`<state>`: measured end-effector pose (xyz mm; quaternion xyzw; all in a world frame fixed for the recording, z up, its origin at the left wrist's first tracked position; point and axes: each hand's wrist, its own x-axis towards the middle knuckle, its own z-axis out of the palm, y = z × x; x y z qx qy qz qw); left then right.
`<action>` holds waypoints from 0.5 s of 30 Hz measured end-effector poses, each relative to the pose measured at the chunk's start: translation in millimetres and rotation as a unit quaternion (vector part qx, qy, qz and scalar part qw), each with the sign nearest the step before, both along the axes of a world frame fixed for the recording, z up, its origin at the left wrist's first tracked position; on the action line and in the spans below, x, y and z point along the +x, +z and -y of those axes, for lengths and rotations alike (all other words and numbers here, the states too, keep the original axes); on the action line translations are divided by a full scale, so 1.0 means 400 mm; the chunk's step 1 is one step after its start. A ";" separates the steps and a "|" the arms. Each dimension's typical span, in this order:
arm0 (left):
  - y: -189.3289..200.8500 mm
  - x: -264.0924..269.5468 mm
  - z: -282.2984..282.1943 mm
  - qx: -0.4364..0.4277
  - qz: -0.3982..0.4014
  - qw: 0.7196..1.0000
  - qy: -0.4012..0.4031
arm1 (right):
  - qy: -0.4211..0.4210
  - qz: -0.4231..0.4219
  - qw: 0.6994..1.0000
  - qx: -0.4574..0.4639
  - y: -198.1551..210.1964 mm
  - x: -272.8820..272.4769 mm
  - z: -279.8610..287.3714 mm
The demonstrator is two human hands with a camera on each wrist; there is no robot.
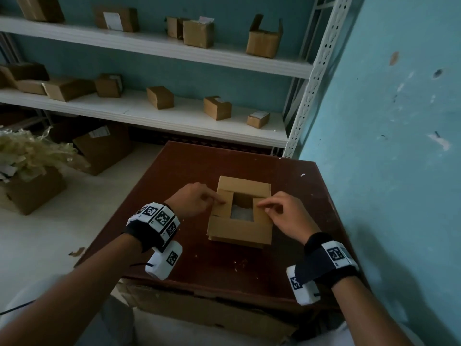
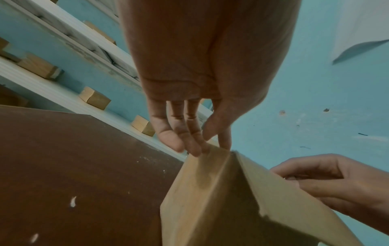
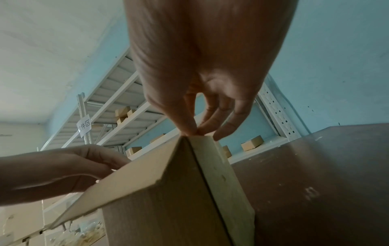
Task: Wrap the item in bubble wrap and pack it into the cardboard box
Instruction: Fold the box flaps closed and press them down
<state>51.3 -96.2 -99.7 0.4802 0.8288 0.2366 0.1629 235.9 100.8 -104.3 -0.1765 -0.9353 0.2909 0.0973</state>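
The right hand (image 3: 202, 74) pinches the top edge of a cardboard box (image 3: 172, 208) flap between thumb and fingertips (image 3: 190, 129). The left hand (image 3: 63, 168) holds the opposite flap. The box stands on a brown table (image 3: 315, 183); a white shelf rack (image 3: 118, 99) carries small cartons.

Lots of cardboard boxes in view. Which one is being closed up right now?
The cardboard box on the brown table, between the left hand and right hand, which hold its side flaps; white wrap shows through its top. The others sit on shelves or the floor.
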 end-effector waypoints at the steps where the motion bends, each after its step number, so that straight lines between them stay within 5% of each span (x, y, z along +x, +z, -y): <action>1: -0.014 -0.004 0.003 0.003 0.007 1.000 0.000 | 0.003 -0.006 1.000 -0.001 -0.007 0.002 -0.002; 15: -0.052 0.003 0.018 -0.061 -0.002 0.996 -0.062 | 0.087 0.144 0.984 0.052 -0.001 0.025 -0.047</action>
